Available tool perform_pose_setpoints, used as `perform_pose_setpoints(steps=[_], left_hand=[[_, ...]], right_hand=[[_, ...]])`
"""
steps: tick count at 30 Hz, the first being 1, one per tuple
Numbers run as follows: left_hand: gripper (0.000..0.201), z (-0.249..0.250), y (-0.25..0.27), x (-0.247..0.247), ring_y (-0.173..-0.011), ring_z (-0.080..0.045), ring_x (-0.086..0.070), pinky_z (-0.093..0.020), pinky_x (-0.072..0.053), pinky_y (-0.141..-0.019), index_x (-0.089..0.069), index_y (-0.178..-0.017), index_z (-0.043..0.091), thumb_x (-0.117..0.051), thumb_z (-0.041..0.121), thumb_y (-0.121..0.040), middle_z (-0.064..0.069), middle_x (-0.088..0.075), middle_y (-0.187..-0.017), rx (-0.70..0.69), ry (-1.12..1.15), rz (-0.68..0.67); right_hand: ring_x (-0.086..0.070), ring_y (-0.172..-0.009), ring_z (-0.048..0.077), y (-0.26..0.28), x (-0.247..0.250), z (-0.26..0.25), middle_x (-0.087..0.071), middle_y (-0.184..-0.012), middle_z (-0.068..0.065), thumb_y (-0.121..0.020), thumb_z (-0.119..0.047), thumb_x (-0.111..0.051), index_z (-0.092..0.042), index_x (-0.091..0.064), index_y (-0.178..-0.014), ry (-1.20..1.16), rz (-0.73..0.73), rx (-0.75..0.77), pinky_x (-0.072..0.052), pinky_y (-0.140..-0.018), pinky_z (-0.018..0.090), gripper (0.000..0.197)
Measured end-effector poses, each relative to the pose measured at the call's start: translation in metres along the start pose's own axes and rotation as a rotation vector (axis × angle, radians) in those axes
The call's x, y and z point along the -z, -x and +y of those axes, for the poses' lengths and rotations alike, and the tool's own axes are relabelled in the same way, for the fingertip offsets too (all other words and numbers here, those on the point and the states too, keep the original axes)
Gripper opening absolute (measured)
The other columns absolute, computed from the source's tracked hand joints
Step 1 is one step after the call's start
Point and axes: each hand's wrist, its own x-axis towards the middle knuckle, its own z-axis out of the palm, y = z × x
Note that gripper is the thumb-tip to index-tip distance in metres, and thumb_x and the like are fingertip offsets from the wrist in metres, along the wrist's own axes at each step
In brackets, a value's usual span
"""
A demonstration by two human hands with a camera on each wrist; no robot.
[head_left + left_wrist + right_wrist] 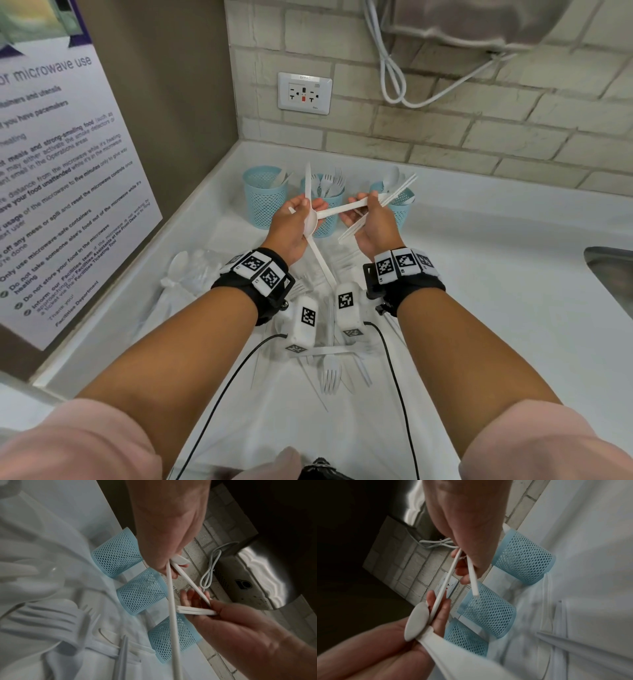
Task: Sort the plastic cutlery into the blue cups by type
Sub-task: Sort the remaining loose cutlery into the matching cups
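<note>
My left hand [297, 219] grips a long white plastic knife [320, 257], blade up, in front of the cups. A white spoon [342, 209] spans between both hands. Its bowl [417, 620] lies on my left fingers, and my right hand [371, 222] pinches its handle end. In the same hand is a bundle of thin white sticks [394, 197], slanting up to the right. Behind the hands stand three blue mesh cups: the left cup [265, 205], the middle cup [327, 228] with forks, and the right cup [403, 214] with spoons.
Loose white cutlery lies on the counter under my wrists, among it a fork [330, 373] and a bagged spoon [178, 263]. A steel sink [613, 274] is at the right edge. A brick wall with an outlet [304, 92] and a hanging cable [394, 78] stands behind.
</note>
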Motion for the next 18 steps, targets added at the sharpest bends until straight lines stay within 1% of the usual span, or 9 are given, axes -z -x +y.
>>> perform_pose_setpoints(steps=[2,3,4,6,8,11,14,16,18], left_hand=[[0.030,0.003,-0.001,0.002,-0.112,-0.024,-0.058,-0.032,-0.049,-0.095,-0.042,-0.129,0.000,-0.036,0.007,-0.101,-0.014,-0.059,-0.116,-0.010,0.028,0.012],[0.031,0.004,-0.002,0.003,-0.113,-0.025,-0.058,-0.031,-0.049,-0.093,-0.040,-0.130,-0.001,-0.037,0.007,-0.101,-0.016,-0.059,-0.118,-0.015,0.047,0.018],[0.032,0.006,-0.003,0.004,-0.113,-0.026,-0.059,-0.030,-0.049,-0.092,-0.039,-0.132,-0.001,-0.037,0.007,-0.101,-0.018,-0.058,-0.121,-0.019,0.064,0.023],[0.035,0.008,-0.004,0.005,-0.115,-0.028,-0.058,-0.029,-0.048,-0.091,-0.038,-0.134,-0.002,-0.037,0.007,-0.100,-0.020,-0.056,-0.126,-0.027,0.087,0.035],[0.036,0.010,-0.004,0.005,-0.118,-0.028,-0.056,-0.028,-0.048,-0.092,-0.037,-0.136,-0.002,-0.037,0.007,-0.101,-0.020,-0.054,-0.128,-0.038,0.101,0.046],[0.038,0.012,-0.004,0.004,-0.120,-0.027,-0.054,-0.028,-0.046,-0.094,-0.036,-0.139,0.000,-0.036,0.007,-0.101,-0.016,-0.056,-0.124,-0.067,0.122,0.037],[0.037,0.015,-0.004,0.004,-0.112,-0.023,-0.056,-0.029,-0.045,-0.097,-0.037,-0.138,0.000,-0.036,0.006,-0.101,-0.007,-0.061,-0.104,-0.093,0.154,0.022],[0.036,0.016,-0.004,0.004,-0.108,-0.020,-0.057,-0.028,-0.045,-0.095,-0.039,-0.137,0.001,-0.037,0.007,-0.101,-0.005,-0.060,-0.100,-0.102,0.180,0.013],[0.034,0.017,-0.004,0.003,-0.106,-0.019,-0.058,-0.026,-0.048,-0.092,-0.042,-0.133,0.002,-0.037,0.007,-0.101,-0.005,-0.061,-0.099,-0.103,0.186,0.015]], right_hand=[[-0.060,-0.074,0.021,0.001,0.002,-0.002,-0.055,-0.075,0.009,-0.102,-0.029,-0.033,-0.009,-0.048,-0.082,-0.086,0.020,-0.017,-0.052,-0.085,0.042,0.032],[-0.059,-0.067,0.020,0.002,0.003,-0.002,-0.053,-0.069,0.007,-0.102,-0.030,-0.032,-0.010,-0.047,-0.080,-0.118,0.033,-0.021,-0.054,-0.080,0.040,0.033],[-0.055,-0.057,0.016,0.002,0.004,-0.003,-0.050,-0.060,0.004,-0.102,-0.031,-0.032,-0.011,-0.045,-0.077,-0.139,0.039,-0.024,-0.054,-0.069,0.034,0.035],[-0.040,-0.038,0.009,0.001,0.007,-0.001,-0.041,-0.046,-0.003,-0.102,-0.032,-0.035,-0.013,-0.044,-0.074,-0.130,0.027,-0.050,-0.042,-0.043,0.021,0.034],[-0.030,-0.032,0.004,0.001,0.009,0.001,-0.037,-0.042,-0.006,-0.100,-0.027,-0.043,-0.014,-0.045,-0.076,0.000,-0.006,-0.115,-0.027,-0.032,0.015,0.027],[-0.026,-0.035,0.003,0.005,0.012,0.005,-0.037,-0.051,-0.006,-0.092,-0.022,-0.059,-0.016,-0.046,-0.080,0.349,-0.125,-0.208,-0.021,-0.031,0.014,0.019],[-0.025,-0.042,0.005,0.007,0.015,0.010,-0.043,-0.066,-0.004,-0.082,-0.033,-0.070,-0.015,-0.052,-0.086,0.668,-0.231,-0.240,-0.023,-0.035,0.016,0.025],[-0.027,-0.046,0.006,0.007,0.018,0.014,-0.050,-0.079,-0.001,-0.070,-0.050,-0.076,-0.013,-0.063,-0.089,0.829,-0.307,-0.280,-0.024,-0.042,0.019,0.044],[-0.028,-0.047,0.008,0.006,0.019,0.018,-0.044,-0.076,0.002,-0.047,-0.067,-0.081,-0.018,-0.068,-0.086,0.934,-0.394,-0.311,-0.021,-0.047,0.023,0.065]])
